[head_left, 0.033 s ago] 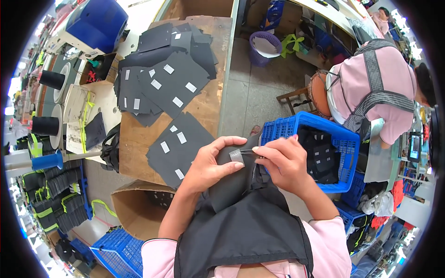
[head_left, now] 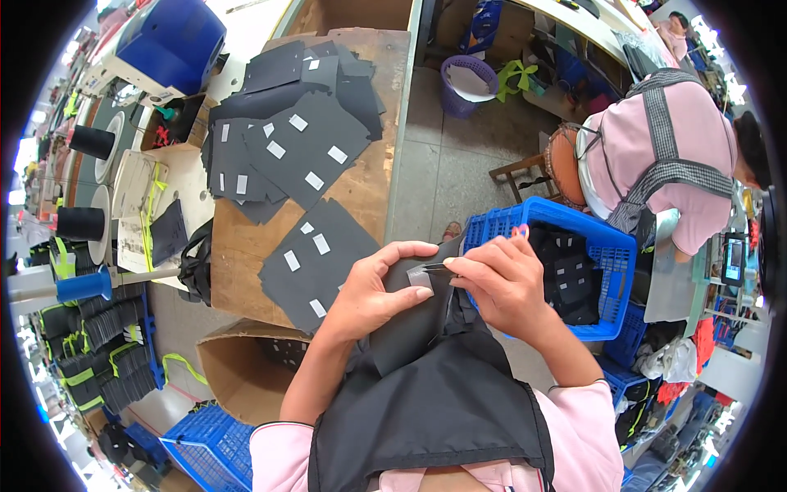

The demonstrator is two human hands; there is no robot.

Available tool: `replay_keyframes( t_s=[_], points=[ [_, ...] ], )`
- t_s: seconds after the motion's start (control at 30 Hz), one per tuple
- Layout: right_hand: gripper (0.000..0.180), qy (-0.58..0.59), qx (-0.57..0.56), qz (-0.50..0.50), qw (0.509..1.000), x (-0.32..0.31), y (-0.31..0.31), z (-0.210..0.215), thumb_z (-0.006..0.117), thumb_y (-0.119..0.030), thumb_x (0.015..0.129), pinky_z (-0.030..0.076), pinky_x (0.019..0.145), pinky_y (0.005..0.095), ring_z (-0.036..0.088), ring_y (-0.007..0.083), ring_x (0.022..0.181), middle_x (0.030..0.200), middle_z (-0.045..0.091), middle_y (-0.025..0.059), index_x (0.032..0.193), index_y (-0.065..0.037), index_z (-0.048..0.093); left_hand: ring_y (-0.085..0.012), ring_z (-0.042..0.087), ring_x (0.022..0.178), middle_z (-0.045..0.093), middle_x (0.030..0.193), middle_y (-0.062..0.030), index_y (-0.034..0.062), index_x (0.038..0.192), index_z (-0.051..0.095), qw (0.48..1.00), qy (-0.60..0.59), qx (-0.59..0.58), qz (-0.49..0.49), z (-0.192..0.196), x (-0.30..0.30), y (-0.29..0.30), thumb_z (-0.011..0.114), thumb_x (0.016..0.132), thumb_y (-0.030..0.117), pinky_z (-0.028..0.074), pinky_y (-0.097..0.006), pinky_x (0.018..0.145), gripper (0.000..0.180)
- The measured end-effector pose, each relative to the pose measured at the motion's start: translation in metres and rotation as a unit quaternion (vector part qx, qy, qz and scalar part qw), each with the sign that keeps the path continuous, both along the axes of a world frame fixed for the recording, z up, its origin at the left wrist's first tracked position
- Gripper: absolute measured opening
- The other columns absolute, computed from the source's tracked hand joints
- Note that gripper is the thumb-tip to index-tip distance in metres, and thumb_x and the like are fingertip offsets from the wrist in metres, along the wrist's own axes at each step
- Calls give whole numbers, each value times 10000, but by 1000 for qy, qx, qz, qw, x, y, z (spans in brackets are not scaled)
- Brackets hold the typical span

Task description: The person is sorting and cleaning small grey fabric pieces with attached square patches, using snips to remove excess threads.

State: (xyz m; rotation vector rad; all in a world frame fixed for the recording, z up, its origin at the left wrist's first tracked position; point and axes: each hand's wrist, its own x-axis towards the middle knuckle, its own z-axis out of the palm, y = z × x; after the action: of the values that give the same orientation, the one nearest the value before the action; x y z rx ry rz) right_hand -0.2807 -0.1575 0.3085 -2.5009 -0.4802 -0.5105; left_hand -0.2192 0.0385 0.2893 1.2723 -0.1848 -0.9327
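Observation:
My left hand (head_left: 379,287) grips a dark grey fabric panel (head_left: 399,334) close to my body, its thumb pressing beside a small pale label (head_left: 419,277). In my right hand (head_left: 502,279) is a pair of slim metal tweezers (head_left: 436,268), pinched between thumb and fingers. The tweezer tips touch or lie just above the label's upper edge; I cannot tell which. More dark panels with white labels (head_left: 307,148) are heaped on the wooden table to the left, and one panel (head_left: 316,254) lies nearest my left hand.
The wooden table (head_left: 393,156) has an open cardboard box (head_left: 234,365) below its near edge. On the right stands a blue crate (head_left: 611,279) holding dark pieces. Beyond it, a person in pink (head_left: 684,131) sits on a stool. A purple basket (head_left: 459,102) stands farther off.
My right fingers have shifted slightly, and the tweezers sit at a slightly different angle over the label. The left hand and panel have barely moved.

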Motion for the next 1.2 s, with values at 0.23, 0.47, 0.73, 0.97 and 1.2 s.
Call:
replay_keyframes(
  t_s=[0.23, 0.47, 0.73, 0.97, 1.2],
  points=[
    [251, -59, -81, 51, 994, 15, -11, 13, 616, -117, 609, 383, 627, 278, 539, 125, 689, 786, 567, -35, 859, -98, 635, -85, 551, 939, 594, 1055, -45, 7, 1156, 554, 998, -56, 20, -19, 5, 3, -2, 659, 739, 34, 447, -230, 833, 431],
    [221, -49, -131, 139, 980, 26, -23, 29, 614, -129, 611, 410, 636, 280, 525, 120, 709, 750, 521, -39, 831, -105, 622, -114, 560, 963, 597, 1070, -65, 1, 1153, 560, 995, -74, 34, -66, 11, 6, -6, 654, 734, 35, 447, -253, 853, 431],
    [261, 65, -74, 198, 975, 34, -33, 28, 673, -99, 623, 452, 707, 326, 557, 162, 732, 826, 590, -8, 883, -106, 651, -124, 565, 957, 599, 1052, -69, 0, 1153, 549, 995, -43, 26, -88, 13, 6, -7, 673, 716, 43, 446, -258, 853, 457],
    [294, 236, 309, -21, 921, 17, -17, 0, 699, 48, 638, 442, 690, 273, 551, 169, 722, 827, 582, 60, 909, -37, 627, -91, 548, 837, 578, 886, -41, 27, 1235, 423, 999, 31, -25, -21, 0, -2, -13, 698, 687, 0, 444, -235, 777, 614],
    [307, 63, 51, 34, 996, 2, -27, 11, 734, -51, 576, 439, 610, 318, 540, 210, 696, 769, 569, 35, 860, -72, 619, -77, 553, 800, 575, 845, -23, 25, 1252, 418, 1000, 17, 12, -18, 3, 4, -17, 748, 672, 22, 432, -207, 713, 667]
  ],
)
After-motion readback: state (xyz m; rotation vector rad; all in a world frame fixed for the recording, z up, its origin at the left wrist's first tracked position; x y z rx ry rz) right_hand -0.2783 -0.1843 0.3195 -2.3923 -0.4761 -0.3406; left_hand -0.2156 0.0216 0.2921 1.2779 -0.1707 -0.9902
